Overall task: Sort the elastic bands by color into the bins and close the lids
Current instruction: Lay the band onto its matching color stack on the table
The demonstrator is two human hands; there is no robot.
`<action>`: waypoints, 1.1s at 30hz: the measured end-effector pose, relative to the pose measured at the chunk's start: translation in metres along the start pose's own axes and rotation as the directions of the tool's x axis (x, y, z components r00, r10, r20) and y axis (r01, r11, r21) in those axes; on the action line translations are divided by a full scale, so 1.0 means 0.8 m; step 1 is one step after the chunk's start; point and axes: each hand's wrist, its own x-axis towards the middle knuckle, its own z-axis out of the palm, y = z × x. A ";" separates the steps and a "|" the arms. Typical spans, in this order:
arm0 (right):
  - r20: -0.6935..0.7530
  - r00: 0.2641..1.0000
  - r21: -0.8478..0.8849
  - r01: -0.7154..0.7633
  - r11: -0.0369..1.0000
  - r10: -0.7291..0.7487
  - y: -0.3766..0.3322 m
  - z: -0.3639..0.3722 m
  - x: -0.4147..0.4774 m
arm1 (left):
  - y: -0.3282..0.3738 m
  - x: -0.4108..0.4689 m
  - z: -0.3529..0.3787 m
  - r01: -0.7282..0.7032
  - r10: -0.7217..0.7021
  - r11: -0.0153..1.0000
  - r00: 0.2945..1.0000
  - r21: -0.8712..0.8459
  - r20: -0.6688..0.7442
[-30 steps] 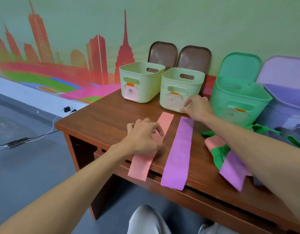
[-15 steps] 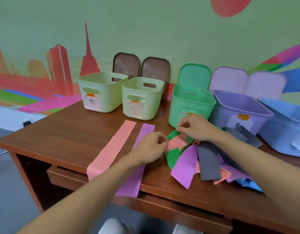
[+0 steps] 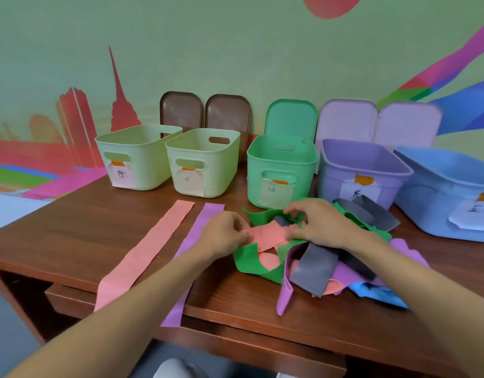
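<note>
A tangled heap of elastic bands lies on the wooden table [image 3: 77, 227]: green [image 3: 251, 263], grey [image 3: 313, 271], purple [image 3: 285, 296] and blue [image 3: 379, 293] ones. My left hand [image 3: 221, 233] and my right hand [image 3: 317, 225] each pinch one end of a salmon-pink band [image 3: 268, 234] on top of the heap. A flat pink band [image 3: 145, 255] and a flat purple band [image 3: 205, 219] lie side by side to the left. Behind stand two pale green bins [image 3: 137, 156] [image 3: 202, 162], a green bin [image 3: 281, 173], a purple bin [image 3: 363, 170] and a blue bin [image 3: 448, 192], all open.
Two brown lids [image 3: 180, 110] [image 3: 227, 113] lean on the mural wall behind the pale bins. The green lid [image 3: 291, 117] and lilac lids [image 3: 347, 120] stand raised. The two flat bands hang over the table's front edge, above a drawer [image 3: 71, 298].
The view has swung right, from the flat bands to the heap. My hands left the flat bands, moved into the heap and took hold of the salmon-pink band.
</note>
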 end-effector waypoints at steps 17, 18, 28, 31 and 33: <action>-0.062 0.974 0.844 -0.065 0.532 0.217 -0.032 -0.054 -0.005 | 0.057 -0.002 -0.032 -0.172 0.140 0.845 0.985 -0.506 -0.102; -0.052 0.971 0.888 -0.062 0.456 0.234 -0.035 -0.058 -0.006 | 0.058 -0.004 -0.027 -0.145 0.115 0.824 0.989 -0.547 -0.088; -0.122 0.853 0.990 0.139 0.005 0.508 -0.026 -0.086 -0.014 | 0.073 -0.016 0.020 0.008 0.140 0.863 0.957 -0.505 0.254; -0.129 0.802 0.980 0.194 -0.050 0.584 -0.015 -0.093 -0.018 | 0.079 -0.016 0.021 0.006 0.152 0.860 0.952 -0.511 0.267; -0.121 0.765 0.973 0.217 -0.077 0.632 -0.009 -0.097 -0.020 | 0.083 -0.015 0.019 -0.002 0.153 0.870 0.952 -0.493 0.266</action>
